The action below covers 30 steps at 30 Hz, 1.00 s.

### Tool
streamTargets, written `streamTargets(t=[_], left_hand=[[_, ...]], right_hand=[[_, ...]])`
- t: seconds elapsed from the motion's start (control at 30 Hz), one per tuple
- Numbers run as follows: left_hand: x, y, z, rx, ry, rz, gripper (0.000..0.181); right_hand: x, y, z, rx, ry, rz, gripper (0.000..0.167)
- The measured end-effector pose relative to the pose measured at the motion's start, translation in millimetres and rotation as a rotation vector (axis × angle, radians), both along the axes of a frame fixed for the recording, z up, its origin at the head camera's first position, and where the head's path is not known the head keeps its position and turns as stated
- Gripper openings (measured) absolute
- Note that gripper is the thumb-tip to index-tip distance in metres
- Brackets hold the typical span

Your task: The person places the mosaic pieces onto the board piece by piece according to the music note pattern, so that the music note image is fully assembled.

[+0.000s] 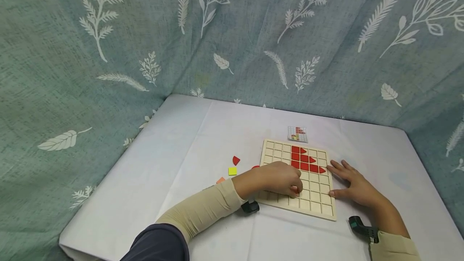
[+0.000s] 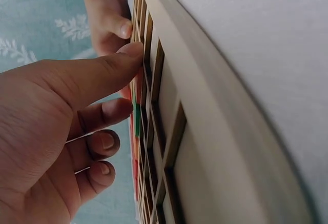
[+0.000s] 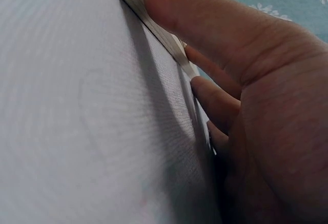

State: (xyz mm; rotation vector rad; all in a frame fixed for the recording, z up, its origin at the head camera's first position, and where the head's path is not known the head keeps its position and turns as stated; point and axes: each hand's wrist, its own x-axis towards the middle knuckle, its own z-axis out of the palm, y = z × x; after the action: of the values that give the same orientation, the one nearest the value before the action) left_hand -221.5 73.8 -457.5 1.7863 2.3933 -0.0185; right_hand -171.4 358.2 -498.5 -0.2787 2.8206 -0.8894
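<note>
- Orange piece (image 1: pixel 221 180), yellow square (image 1: pixel 232 171) and red wedge (image 1: pixel 236 160) lie loose on the white cloth (image 1: pixel 127 204);
- Left hand (image 1: pixel 279 178) is over the board (image 1: pixel 326 209); its thumb and finger pinch a small red piece (image 1: pixel 295 190), low down over the squares; best to hold it by its sides, match its edges to the little walls, then press softly till it sits flat;
- Board is like a tray with lots of square pockets; three red rows (image 1: pixel 304 167) sit in pockets near the far side, each with a pointy right end;
- Card (image 1: pixel 297 134) lies just past the board; it shows red and yellow on a grid;
- Right hand (image 1: pixel 351 182) has its fingers spread, touching the board's right edge; a steady touch there should stop sliding
</note>
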Motion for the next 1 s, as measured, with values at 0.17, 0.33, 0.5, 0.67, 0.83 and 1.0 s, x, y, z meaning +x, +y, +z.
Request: streamTargets(t=[0.17,0.33,0.5,0.67,0.83,1.0], left_hand=[[-2.6,-3.6,-3.3,0.001,-0.014,-0.012,0.015],[-3.1,-8.0,0.5,0.034,-0.001,-0.004,0.009],[-2.8,-10.7,3.5,0.041,0.021,0.006,0.012],[-1.4,-17.6,8.9,0.040,0.033,0.016,0.015],[-7.0,-31.4,17.4,0.090,0.036,0.045,0.014],[-18.9,-50.7,21.5,0.100,0.072,0.078,0.009]], right_hand=[[2.4,-0.9,-0.9,-0.015,0.004,0.001,0.099],[1.3,-1.3,-1.6,0.007,0.017,-0.005,0.100],[0.2,-0.5,-2.0,0.011,0.021,-0.011,0.100],[0.0,-0.1,-2.3,-0.001,0.014,-0.003,0.099],[0.1,1.1,-3.4,-0.001,0.027,0.005,0.098],[-0.9,1.9,-1.7,0.014,0.025,0.008,0.099]])
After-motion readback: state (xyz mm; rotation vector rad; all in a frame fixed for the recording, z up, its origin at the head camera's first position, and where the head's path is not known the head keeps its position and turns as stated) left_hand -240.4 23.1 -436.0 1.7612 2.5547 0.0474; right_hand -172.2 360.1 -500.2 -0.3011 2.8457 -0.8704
